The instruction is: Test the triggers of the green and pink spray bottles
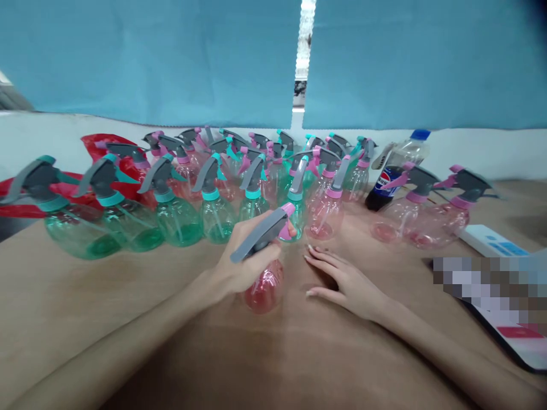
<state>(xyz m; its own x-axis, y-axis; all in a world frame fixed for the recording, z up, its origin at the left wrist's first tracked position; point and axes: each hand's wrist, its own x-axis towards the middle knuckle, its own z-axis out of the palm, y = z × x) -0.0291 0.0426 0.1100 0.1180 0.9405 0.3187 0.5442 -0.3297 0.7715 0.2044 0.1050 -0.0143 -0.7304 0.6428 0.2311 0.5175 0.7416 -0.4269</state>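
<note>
My left hand [250, 256] is wrapped round the neck of a pink spray bottle [264, 290] with a grey and pink trigger head, near the middle of the table. The fingers cover its collar. My right hand [348, 282] lies on the wooden tabletop [294, 353] just right of that bottle, fingers stretched and holding nothing. Ahead of both hands runs a front row of spray bottles: green ones such as the green spray bottle [179, 228] to the left, and a pink spray bottle [322, 219] at its right end.
Several more pink and green spray bottles crowd behind the front row. Red plastic [106, 145] lies behind them at the left. A Pepsi bottle [391, 171] and two pink spray bottles stand at right, near a white box [491, 240] and a partly blurred flat item [521, 347].
</note>
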